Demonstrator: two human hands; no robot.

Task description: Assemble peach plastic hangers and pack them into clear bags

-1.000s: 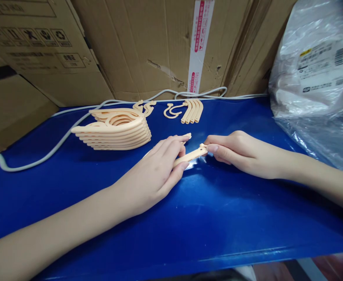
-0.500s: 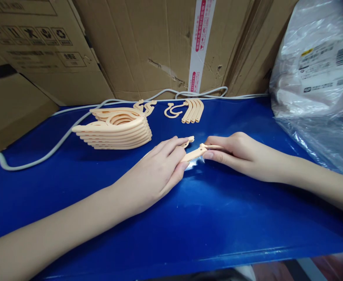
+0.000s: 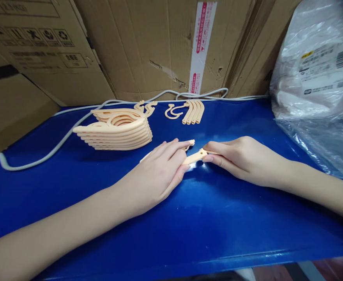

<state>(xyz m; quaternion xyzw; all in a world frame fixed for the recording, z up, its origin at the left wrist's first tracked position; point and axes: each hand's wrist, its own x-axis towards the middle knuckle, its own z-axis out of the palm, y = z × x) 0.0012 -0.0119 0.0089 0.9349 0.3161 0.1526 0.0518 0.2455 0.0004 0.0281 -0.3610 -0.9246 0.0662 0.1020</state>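
Note:
My left hand (image 3: 162, 173) is closed over a beige plastic hanger part (image 3: 195, 157), its fingers covering most of it. One holed end of this part sticks out to the right, and a second tip shows beyond my fingers. My right hand (image 3: 238, 160) pinches a thin beige hanger piece (image 3: 212, 152), mostly hidden by the fingers. The two pieces meet at the holed end; whether they are joined I cannot tell. Behind my left hand lies a neat stack of beige hanger bodies (image 3: 119, 134).
Farther back on the blue table (image 3: 189, 230) lie beige hooks (image 3: 173, 112) and several curved hanger arms (image 3: 193, 112). A white cable (image 3: 51, 155) runs along cardboard boxes (image 3: 148, 43). Clear plastic packaging (image 3: 314, 66) stands at the right.
Both hands have shifted very slightly, and the holed end has turned a little so that its hole shows more clearly. The grips look the same.

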